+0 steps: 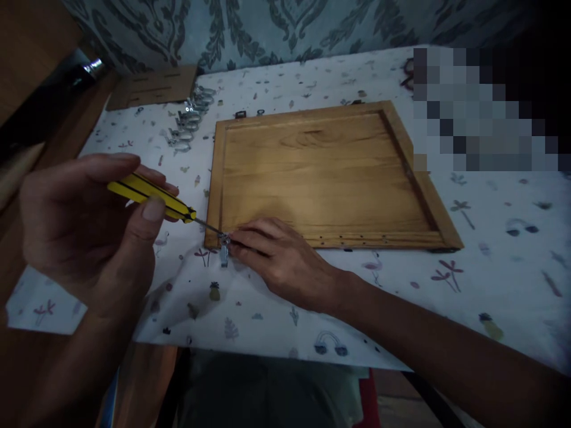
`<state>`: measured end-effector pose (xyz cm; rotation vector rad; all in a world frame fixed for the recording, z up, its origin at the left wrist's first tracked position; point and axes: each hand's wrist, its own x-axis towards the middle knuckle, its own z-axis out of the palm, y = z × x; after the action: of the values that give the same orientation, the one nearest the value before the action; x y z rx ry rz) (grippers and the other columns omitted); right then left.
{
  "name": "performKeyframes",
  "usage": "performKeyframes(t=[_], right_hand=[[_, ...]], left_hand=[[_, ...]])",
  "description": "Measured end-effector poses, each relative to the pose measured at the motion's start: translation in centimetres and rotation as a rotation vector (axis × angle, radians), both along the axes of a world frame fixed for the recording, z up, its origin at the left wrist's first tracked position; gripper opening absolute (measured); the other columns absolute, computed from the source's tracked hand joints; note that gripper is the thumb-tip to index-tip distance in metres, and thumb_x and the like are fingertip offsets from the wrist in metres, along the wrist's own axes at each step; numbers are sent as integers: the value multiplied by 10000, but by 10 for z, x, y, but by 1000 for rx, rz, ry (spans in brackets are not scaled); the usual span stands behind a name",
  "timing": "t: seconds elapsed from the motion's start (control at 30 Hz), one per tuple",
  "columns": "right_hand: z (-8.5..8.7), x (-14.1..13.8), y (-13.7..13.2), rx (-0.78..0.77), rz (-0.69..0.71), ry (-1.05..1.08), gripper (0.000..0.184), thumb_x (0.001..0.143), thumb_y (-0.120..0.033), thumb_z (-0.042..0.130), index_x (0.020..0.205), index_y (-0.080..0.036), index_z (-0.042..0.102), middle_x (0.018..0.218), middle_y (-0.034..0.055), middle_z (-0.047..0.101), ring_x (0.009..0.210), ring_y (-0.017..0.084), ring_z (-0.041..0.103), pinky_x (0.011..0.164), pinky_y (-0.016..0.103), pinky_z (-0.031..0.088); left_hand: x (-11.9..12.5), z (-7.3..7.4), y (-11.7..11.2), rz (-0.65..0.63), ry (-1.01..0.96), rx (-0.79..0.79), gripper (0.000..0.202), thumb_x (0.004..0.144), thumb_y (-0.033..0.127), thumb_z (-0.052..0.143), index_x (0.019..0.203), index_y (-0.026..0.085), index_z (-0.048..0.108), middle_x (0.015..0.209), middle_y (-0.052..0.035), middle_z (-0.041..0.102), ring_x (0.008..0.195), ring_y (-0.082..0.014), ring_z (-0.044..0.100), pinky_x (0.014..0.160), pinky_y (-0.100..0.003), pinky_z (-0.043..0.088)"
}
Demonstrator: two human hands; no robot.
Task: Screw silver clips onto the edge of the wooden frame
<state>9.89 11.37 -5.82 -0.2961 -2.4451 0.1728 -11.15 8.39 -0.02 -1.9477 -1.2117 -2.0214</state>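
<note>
My left hand (96, 229) is closed around the yellow, black-striped handle of a screwdriver (154, 197). Its thin shaft slants down to the right, and the tip meets a small metal clip (224, 252) at the near left corner of a framed wooden panel (307, 172). With fingers bent, my right hand (285, 258) rests over the panel's near edge and pinches at this clip, whose lower part sticks out past the frame. The fingers partly hide the clip, so whether a screw sits under the tip cannot be made out.
Several similar metal clips (190, 122) lie in a row at the back left, beside a piece of brown cardboard (154, 86). A patterned white cloth (250, 324) covers the table. Dark red handles (408, 74) show at the back right, next to a pixelated patch.
</note>
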Motion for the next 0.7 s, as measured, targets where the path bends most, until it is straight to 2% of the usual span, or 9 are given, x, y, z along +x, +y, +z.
performKeyframes(t=[0.07, 0.37, 0.5, 0.7], right_hand=[[0, 0, 0, -7, 4, -4, 225, 957, -98, 491, 1069, -51, 680, 1123, 163, 696, 1062, 255, 575, 860, 418, 521], [0, 0, 0, 11, -4, 5, 225, 959, -96, 488, 1057, -57, 687, 1119, 144, 705, 1042, 249, 578, 862, 405, 527], [-1, 0, 0, -2, 8, -8, 226, 955, -92, 492, 1076, -61, 680, 1145, 154, 694, 1076, 254, 572, 873, 417, 517], [0, 0, 0, -6, -5, -18, 255, 978, -106, 447, 1066, -86, 685, 1132, 136, 702, 1054, 246, 575, 855, 411, 518]], left_hand=[[-3, -3, 5, -17, 23, 79, 340, 704, 264, 804, 1033, 306, 726, 953, 9, 681, 735, -180, 674, 531, -387, 615], [3, -2, 1, -5, 40, 10, 326, 731, 202, 744, 1035, 322, 723, 984, 27, 658, 723, -158, 673, 532, -363, 612], [2, -3, 1, -61, 51, 22, 352, 719, 157, 756, 1039, 300, 722, 998, 13, 667, 739, -173, 685, 523, -362, 608], [7, -2, 0, -19, 35, -11, 320, 721, 218, 754, 1028, 303, 724, 962, -7, 666, 740, -197, 682, 548, -418, 629]])
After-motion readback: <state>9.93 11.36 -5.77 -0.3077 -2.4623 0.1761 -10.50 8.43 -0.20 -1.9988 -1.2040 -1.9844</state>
